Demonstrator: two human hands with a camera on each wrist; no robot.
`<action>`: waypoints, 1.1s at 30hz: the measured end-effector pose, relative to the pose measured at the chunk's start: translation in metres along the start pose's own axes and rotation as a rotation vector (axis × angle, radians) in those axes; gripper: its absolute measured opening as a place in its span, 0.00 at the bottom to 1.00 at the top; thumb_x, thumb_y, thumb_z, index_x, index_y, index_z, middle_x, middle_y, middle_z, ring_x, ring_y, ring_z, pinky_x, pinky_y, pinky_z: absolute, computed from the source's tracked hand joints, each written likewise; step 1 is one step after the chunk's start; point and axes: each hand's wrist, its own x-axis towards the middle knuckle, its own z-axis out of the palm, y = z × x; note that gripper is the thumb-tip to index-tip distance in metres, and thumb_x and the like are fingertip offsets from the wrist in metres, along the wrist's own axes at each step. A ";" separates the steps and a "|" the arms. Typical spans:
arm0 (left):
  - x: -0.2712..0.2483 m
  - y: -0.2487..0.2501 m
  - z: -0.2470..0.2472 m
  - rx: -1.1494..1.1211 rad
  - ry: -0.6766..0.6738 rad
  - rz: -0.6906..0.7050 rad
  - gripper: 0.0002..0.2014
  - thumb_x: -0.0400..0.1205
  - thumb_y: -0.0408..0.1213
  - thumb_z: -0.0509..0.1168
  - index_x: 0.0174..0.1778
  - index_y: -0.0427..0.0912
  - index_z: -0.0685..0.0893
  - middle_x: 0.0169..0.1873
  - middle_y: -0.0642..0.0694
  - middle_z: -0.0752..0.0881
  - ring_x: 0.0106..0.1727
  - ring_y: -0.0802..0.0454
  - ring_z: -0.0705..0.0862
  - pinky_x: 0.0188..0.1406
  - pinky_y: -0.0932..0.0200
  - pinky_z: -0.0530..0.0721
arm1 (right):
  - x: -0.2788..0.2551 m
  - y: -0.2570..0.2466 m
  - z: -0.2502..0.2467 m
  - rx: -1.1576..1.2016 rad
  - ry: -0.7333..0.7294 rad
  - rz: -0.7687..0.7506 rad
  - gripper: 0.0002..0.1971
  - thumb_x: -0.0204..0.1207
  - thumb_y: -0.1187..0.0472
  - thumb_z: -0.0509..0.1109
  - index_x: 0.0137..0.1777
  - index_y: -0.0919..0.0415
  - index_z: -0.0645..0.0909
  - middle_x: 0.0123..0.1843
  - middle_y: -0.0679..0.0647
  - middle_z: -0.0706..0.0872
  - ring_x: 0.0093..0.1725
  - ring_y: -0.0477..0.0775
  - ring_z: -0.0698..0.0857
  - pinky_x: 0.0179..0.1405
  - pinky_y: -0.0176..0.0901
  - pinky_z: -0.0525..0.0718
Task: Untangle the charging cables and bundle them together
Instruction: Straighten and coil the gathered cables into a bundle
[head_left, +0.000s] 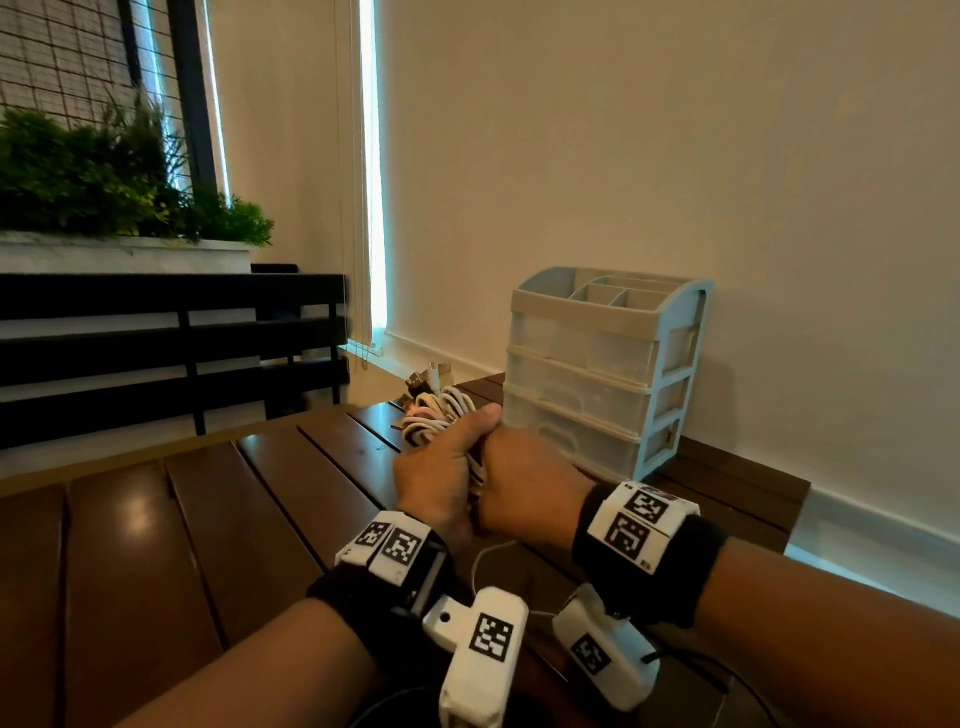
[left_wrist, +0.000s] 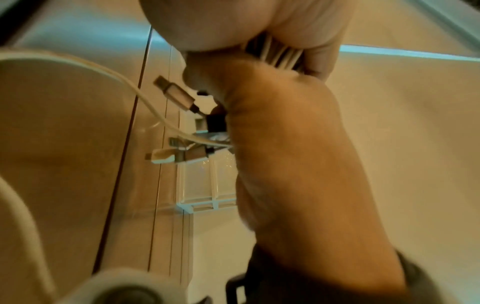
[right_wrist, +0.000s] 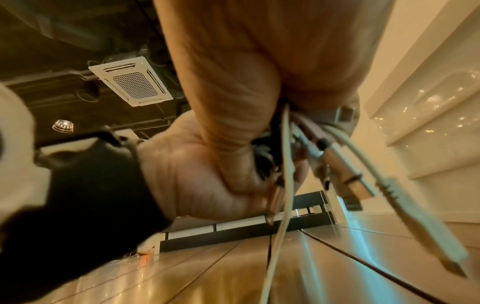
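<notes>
A bundle of white charging cables (head_left: 441, 410) is held above the brown slatted table (head_left: 249, 519). My left hand (head_left: 441, 462) grips its coiled part, thumb over the top. My right hand (head_left: 530, 488) presses against the left hand and grips the same bundle lower down. In the left wrist view the cable strands (left_wrist: 278, 53) run between the two fists, and several plugs (left_wrist: 176, 94) hang below. The right wrist view shows loose cable ends (right_wrist: 287, 154) and a USB plug (right_wrist: 353, 185) dangling from my right hand (right_wrist: 298, 61). One thin strand (head_left: 488, 556) trails down toward the table.
A pale plastic drawer organizer (head_left: 597, 364) stands on the table against the wall, just right of my hands. A black slatted rail (head_left: 156, 343) and a planter with green foliage (head_left: 104, 171) lie to the left. The table's far edge is behind the bundle.
</notes>
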 end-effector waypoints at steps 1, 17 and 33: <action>0.001 0.002 -0.001 0.008 0.014 0.000 0.30 0.54 0.40 0.84 0.52 0.36 0.88 0.42 0.37 0.92 0.44 0.38 0.91 0.50 0.34 0.87 | 0.000 0.001 -0.001 0.067 -0.005 -0.007 0.27 0.69 0.61 0.75 0.68 0.62 0.76 0.54 0.58 0.85 0.50 0.54 0.86 0.45 0.40 0.79; 0.015 0.019 -0.010 -0.307 -0.306 -0.098 0.04 0.69 0.27 0.66 0.34 0.39 0.77 0.26 0.45 0.80 0.30 0.52 0.83 0.36 0.54 0.85 | -0.022 0.028 -0.017 0.851 -0.139 0.112 0.15 0.73 0.64 0.76 0.54 0.60 0.74 0.40 0.52 0.87 0.34 0.45 0.87 0.34 0.38 0.85; 0.006 0.013 -0.017 -0.046 -0.568 -0.170 0.05 0.63 0.24 0.62 0.26 0.33 0.84 0.22 0.39 0.82 0.22 0.47 0.84 0.24 0.59 0.85 | -0.009 0.030 -0.036 -0.321 -0.250 -0.054 0.13 0.72 0.49 0.71 0.45 0.59 0.86 0.38 0.55 0.87 0.36 0.54 0.85 0.41 0.52 0.88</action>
